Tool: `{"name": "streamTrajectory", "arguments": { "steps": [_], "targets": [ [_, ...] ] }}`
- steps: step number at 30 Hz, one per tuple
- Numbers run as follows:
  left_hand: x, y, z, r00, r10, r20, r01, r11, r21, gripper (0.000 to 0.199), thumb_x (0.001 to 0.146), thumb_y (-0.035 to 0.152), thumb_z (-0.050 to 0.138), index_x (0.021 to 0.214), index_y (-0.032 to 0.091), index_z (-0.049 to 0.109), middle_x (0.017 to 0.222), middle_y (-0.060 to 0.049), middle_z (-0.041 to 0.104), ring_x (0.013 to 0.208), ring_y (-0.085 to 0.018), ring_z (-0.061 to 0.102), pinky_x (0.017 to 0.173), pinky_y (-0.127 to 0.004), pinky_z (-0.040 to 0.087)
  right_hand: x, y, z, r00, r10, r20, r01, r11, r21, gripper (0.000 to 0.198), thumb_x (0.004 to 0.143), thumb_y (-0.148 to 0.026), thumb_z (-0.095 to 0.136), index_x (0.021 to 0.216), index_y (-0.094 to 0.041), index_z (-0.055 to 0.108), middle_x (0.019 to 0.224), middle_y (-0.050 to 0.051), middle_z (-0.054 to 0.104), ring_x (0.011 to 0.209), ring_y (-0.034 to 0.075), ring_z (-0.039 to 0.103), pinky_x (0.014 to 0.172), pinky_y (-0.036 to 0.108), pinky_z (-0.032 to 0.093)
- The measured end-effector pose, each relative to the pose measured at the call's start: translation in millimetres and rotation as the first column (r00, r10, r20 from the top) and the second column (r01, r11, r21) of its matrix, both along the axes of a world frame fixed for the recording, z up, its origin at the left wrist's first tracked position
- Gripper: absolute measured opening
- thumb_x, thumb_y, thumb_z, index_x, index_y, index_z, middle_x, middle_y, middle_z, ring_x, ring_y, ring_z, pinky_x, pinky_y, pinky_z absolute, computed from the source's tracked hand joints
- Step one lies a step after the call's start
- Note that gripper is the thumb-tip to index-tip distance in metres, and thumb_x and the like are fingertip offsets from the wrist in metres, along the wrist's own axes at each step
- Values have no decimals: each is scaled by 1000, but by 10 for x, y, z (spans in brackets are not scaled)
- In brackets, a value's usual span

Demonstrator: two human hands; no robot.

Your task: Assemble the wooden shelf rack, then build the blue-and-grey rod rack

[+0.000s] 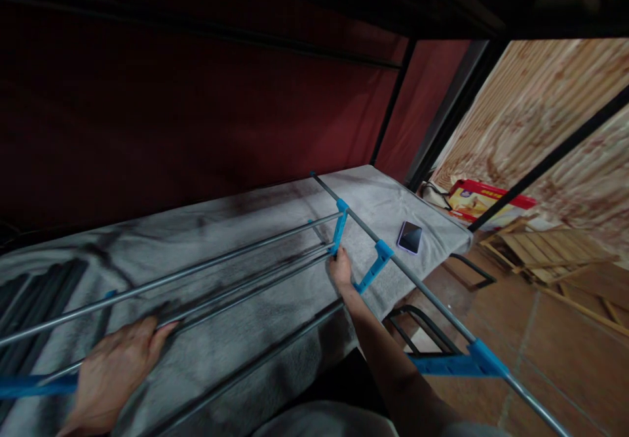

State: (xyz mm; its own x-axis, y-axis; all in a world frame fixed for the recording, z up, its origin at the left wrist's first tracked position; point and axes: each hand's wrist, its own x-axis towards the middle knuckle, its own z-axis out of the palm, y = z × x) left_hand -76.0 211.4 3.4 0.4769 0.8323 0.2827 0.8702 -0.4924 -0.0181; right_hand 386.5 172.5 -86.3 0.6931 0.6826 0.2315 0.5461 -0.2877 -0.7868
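A partly joined frame of thin grey metal tubes and blue plastic connectors lies across the grey-covered bed. My left hand (115,368), at the lower left, is closed over a metal tube (255,286) of this frame, its thumb lying along it. Farther right, my right hand (340,268) grips the lower end of a blue connector (339,227), where tube ends meet it; its fingers are partly hidden. A long tube (432,298) slants from the back of the bed to the lower right, carrying more blue connectors, one (376,265) beside my right forearm.
Several dark tubes (42,312) lie at the left of the bed (187,234). A phone (409,237) rests near its right end. Black bed posts (455,116) rise behind. On the tiled floor are a red-and-yellow box (484,200) and a folded wooden rack (550,253).
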Motion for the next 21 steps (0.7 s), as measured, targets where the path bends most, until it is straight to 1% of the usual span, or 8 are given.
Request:
{"name": "streamTrajectory", "arguments": {
  "steps": [3,5,6,9,11,15,18,21],
  "targets": [
    [73,-102,-28,998,60,31,-63,992,106,39,89,48,31,90,30,66,87,-6,69,94,-36,62,83,-51,48,3,-12,8,1000,12,-3,-12,1000,-3,33,78,-8,47,108,-16,61,103,9,64,97,22,57,92,34,45],
    [100,-197,-108,992,49,119,-66,988,140,35,88,45,37,104,33,66,100,-6,70,109,-37,60,91,-56,46,13,-18,7,1000,23,-6,-23,1000,-7,31,78,-9,48,105,-17,61,100,9,64,96,22,57,91,34,45],
    [107,-246,-155,988,28,149,-48,990,131,33,87,43,41,106,34,66,103,-5,71,111,-37,60,93,-56,46,18,-20,4,1000,27,-7,-27,1000,-10,29,78,-10,49,103,-17,61,99,8,64,94,22,58,91,34,45],
    [101,-354,-269,989,-74,131,70,997,35,30,89,35,42,104,28,67,106,-8,71,107,-32,63,94,-48,49,29,-23,-8,1000,30,-6,-30,999,-19,28,78,-12,49,103,-16,61,98,8,64,92,22,58,89,34,46],
    [85,-360,-304,991,-109,81,110,994,-13,34,92,31,38,110,23,67,113,-12,70,107,-30,64,94,-45,49,28,-25,-15,999,32,-3,-32,999,-21,29,79,-12,48,105,-15,60,99,9,63,94,22,58,90,35,46],
    [46,-204,-337,999,-37,-9,36,996,-79,43,95,38,35,123,19,62,121,-14,68,114,-32,61,97,-48,44,23,-32,-22,999,32,7,-32,999,-11,28,78,-13,49,104,-16,60,99,9,63,94,23,57,91,36,45],
    [26,-69,-376,999,26,-44,-34,981,-190,47,96,43,33,120,16,63,116,-15,70,111,-31,63,97,-46,43,36,-39,-34,999,32,20,-32,999,2,25,78,-14,49,100,-18,60,95,8,63,91,21,57,90,35,46],
    [-3,-31,-397,991,94,-90,-113,965,-235,50,96,47,32,114,13,64,110,-17,72,105,-31,66,93,-43,44,61,-52,-55,998,49,35,-49,999,7,23,77,-18,49,97,-17,60,93,7,63,88,20,56,88,35,46]
  ]
}}
